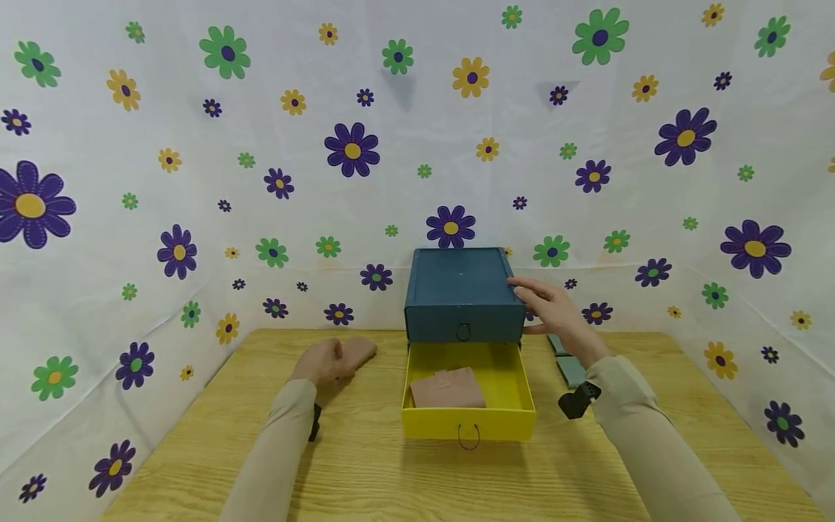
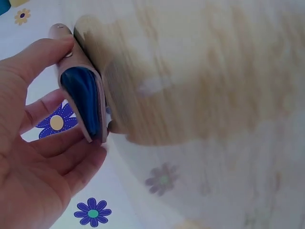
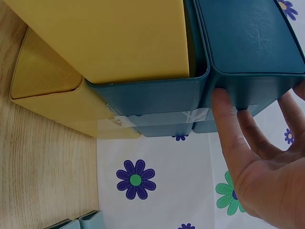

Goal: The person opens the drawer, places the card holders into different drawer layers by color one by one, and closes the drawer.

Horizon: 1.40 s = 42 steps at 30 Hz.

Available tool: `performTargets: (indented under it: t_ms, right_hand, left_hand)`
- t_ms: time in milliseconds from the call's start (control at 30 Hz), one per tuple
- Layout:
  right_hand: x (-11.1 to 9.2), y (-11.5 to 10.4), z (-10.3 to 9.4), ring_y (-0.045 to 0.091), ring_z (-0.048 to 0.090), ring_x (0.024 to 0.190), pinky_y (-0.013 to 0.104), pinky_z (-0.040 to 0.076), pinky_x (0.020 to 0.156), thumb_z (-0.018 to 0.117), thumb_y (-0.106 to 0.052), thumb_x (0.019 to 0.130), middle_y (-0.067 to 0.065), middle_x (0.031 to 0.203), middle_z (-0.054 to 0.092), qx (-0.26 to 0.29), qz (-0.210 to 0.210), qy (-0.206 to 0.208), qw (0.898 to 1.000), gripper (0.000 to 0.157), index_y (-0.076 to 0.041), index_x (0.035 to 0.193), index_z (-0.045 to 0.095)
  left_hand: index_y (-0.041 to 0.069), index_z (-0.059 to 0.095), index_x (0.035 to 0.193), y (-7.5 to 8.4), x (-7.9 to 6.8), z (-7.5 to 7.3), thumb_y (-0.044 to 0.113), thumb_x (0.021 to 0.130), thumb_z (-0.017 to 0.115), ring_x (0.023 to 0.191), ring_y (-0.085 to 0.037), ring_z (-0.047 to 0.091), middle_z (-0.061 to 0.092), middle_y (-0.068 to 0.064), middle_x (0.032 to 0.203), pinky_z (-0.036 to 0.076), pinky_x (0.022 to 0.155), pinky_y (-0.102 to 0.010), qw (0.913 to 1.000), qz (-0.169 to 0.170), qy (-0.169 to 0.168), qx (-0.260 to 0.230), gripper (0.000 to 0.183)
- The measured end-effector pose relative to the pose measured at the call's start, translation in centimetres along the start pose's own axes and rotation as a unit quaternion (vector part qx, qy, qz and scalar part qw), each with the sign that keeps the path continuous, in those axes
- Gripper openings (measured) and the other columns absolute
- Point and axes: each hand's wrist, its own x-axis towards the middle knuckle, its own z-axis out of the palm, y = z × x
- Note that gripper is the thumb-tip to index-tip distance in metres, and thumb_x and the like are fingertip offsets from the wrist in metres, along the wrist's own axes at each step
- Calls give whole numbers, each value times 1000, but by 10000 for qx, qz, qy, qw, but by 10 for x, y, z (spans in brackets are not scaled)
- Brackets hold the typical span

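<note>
In the head view my left hand point(image 1: 318, 361) holds a pink card holder point(image 1: 358, 352) over the left of the table. The left wrist view shows its blue inner sleeves, with my thumb on one side and fingers on the other. My right hand point(image 1: 554, 312) touches the right side of a dark blue two-tier drawer box point(image 1: 463, 279), its fingers extended along the wall in the right wrist view. Below the shut blue drawer, a yellow drawer point(image 1: 502, 424) is pulled out. Another pink card holder point(image 1: 450, 389) lies inside it, towards the left.
Two green folded holders point(image 1: 571, 371) lie right of the box, partly behind my right wrist. A black wrist camera point(image 1: 579, 400) is strapped there. The wooden table point(image 1: 365, 464) ends at a white flower-printed sheet point(image 1: 313, 196) behind and at both sides.
</note>
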Motion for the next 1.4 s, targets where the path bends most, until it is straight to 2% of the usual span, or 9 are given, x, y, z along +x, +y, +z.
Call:
performTargets:
  t_ms: [133, 267, 433, 633, 767, 900, 1000, 1233, 1400]
  right_hand:
    - [0, -2, 0, 46, 39, 137, 59, 49, 94, 49, -43, 102, 12, 160, 27, 23, -17, -16, 10000, 54, -19, 150, 42]
    - [0, -4, 0, 47, 38, 137, 61, 48, 95, 48, -43, 102, 12, 161, 26, 10, -46, -73, 10000, 53, -20, 150, 42]
    - [-2, -5, 0, 47, 37, 138, 60, 48, 95, 48, -41, 103, 12, 161, 25, 23, -24, -42, 10000, 52, -20, 150, 42]
    - [-2, -5, 0, 46, 37, 139, 56, 50, 94, 48, -42, 102, 11, 161, 26, 6, 50, -23, 10000, 52, -21, 150, 42]
    - [-2, -4, -1, 46, 36, 139, 57, 49, 95, 48, -43, 102, 11, 162, 24, -12, 52, -44, 10000, 54, -21, 150, 41]
    - [-2, -3, -1, 47, 36, 139, 58, 49, 95, 48, -44, 102, 11, 162, 24, -55, 44, -66, 10000, 55, -21, 151, 40]
    - [-2, -1, -1, 46, 36, 139, 57, 49, 95, 48, -45, 102, 12, 162, 23, -89, 39, -80, 9999, 55, -21, 151, 40]
    - [-1, -1, -1, 47, 36, 139, 57, 49, 94, 48, -45, 102, 12, 162, 24, -109, 36, -81, 9999, 55, -21, 151, 40]
    - [1, -1, -1, 47, 37, 139, 58, 49, 94, 48, -45, 102, 12, 162, 24, -109, 47, -81, 9999, 55, -20, 151, 41]
  left_hand:
    - [4, 61, 108, -2, 1, -2, 28, 80, 78, 85, -26, 56, 64, -13, 99, 49, 78, -43, 9998, 67, 19, -191, 41]
    - [7, 62, 113, -2, -2, -6, 28, 82, 78, 90, -26, 56, 65, -16, 109, 50, 83, -45, 9993, 123, 44, -344, 41]
    - [6, 61, 119, -2, -6, -11, 24, 85, 75, 106, -35, 60, 64, -22, 121, 49, 94, -53, 9980, 309, 141, -539, 42]
    - [7, 59, 126, -4, -10, -17, 21, 89, 69, 122, -42, 54, 57, -24, 134, 45, 102, -56, 9926, 406, 283, -1105, 41]
    - [8, 60, 125, -3, -14, -24, 28, 87, 73, 115, -40, 58, 59, -23, 131, 49, 95, -55, 9904, 687, 517, -1082, 45]
    - [12, 62, 121, 3, -21, -32, 36, 83, 77, 101, -31, 59, 62, -19, 126, 51, 85, -48, 9899, 730, 603, -1053, 48]
    - [13, 63, 120, 8, -26, -39, 38, 83, 77, 95, -27, 58, 63, -17, 125, 51, 80, -42, 9898, 746, 599, -1052, 46]
    - [12, 65, 117, 16, -37, -52, 34, 82, 80, 81, -21, 54, 67, -13, 110, 45, 66, -32, 9845, 1138, 671, -1153, 44]
    - [12, 66, 116, 21, -47, -60, 35, 80, 81, 79, -19, 55, 68, -10, 104, 45, 65, -30, 9820, 1283, 742, -1169, 45]
